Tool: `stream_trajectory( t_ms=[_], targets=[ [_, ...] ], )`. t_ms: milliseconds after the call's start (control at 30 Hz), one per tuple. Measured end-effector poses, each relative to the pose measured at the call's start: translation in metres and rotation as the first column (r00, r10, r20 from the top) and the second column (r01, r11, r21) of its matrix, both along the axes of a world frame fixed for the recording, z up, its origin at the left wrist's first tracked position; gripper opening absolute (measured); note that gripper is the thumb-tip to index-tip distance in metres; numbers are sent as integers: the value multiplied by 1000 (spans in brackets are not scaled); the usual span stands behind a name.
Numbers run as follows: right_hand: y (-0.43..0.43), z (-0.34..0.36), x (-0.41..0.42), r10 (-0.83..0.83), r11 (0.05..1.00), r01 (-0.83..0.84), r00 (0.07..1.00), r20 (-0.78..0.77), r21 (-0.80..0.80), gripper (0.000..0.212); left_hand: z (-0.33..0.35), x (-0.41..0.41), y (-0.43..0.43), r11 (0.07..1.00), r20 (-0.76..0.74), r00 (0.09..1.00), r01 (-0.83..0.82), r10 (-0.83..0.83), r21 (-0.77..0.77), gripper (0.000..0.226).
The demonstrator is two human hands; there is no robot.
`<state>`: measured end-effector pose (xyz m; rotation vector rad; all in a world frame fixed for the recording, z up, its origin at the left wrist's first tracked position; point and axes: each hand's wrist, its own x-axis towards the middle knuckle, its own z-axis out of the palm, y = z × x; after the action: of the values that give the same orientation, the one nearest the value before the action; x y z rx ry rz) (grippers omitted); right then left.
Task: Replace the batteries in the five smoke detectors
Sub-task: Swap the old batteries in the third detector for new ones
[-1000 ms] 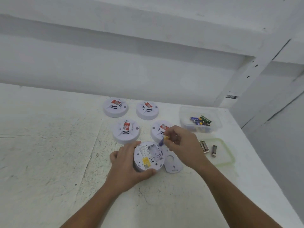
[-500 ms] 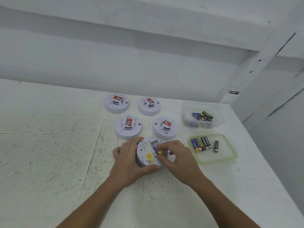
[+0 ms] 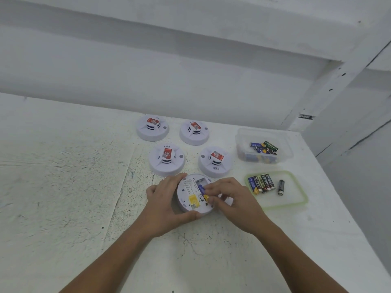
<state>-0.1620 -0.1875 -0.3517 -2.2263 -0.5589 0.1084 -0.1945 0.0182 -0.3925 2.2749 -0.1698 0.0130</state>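
Open detector [image 3: 189,188], at 6 o'clock of four others [image 3: 167,163], is gripped at 9 o'clock by the left hand [image 3: 167,205]; a battery [image 3: 202,189] is pinched against it by the right hand [image 3: 237,200].

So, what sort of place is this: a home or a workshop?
Probably a plain workroom or test bench, though I cannot be sure: a scuffed white table against bare white walls, smoke detectors laid out, and batteries kept in a clear tub and a green-rimmed tray.
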Motion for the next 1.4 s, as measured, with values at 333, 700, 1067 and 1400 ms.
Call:
stream_trajectory(
  t_ms=[333, 700, 1067, 1400],
  targets=[
    [4, -2, 4, -18, 999, 18, 1000, 12, -34, 12, -2, 1, -2, 1000, -1, 1000, -16, 16, -4, 97],
    [7, -5, -1, -72, 997, 72, 997, 15, -19, 21, -1, 0, -4, 999, -13, 999, -46, 46, -16, 99],
    [6, -11, 0, -37, 998, 39, 998, 41, -52, 20, -1, -1, -6, 998, -20, 998, -56, 55, -18, 99],
    [7, -16, -5, -43, 998, 46, 997, 63, -40, 32, -1, -1, -5, 998, -6, 999, -51, 51, -38, 99]
  ],
)
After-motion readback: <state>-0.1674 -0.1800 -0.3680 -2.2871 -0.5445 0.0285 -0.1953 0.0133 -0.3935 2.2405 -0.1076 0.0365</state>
